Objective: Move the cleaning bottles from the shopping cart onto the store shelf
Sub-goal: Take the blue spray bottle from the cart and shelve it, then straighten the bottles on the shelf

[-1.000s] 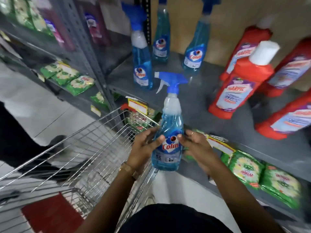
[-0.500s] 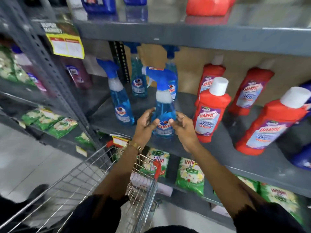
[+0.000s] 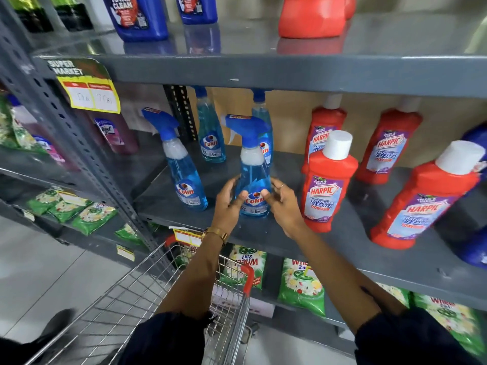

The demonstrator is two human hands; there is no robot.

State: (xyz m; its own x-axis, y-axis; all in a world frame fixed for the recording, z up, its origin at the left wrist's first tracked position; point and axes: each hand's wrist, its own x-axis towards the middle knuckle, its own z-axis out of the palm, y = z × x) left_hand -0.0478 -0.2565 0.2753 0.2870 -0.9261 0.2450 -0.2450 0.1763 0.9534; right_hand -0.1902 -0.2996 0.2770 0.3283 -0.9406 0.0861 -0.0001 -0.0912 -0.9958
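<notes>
A blue Colin spray bottle stands upright on the grey middle shelf, near its front edge. My left hand wraps its left side and my right hand its right side, thumbs on the label. Three more Colin spray bottles stand on the same shelf: one to the left, two behind. The wire shopping cart sits below my arms; its inside looks bare where visible.
Red Harpic bottles stand close on the right of the shelf. The shelf above carries blue and red jugs and hangs low over the bottles. Green detergent packs fill the lower shelf. A grey upright post rises at the left.
My hands carried the spray bottle from above the cart up and forward onto the middle shelf, where it now rests on its base. The view tilted upward.
</notes>
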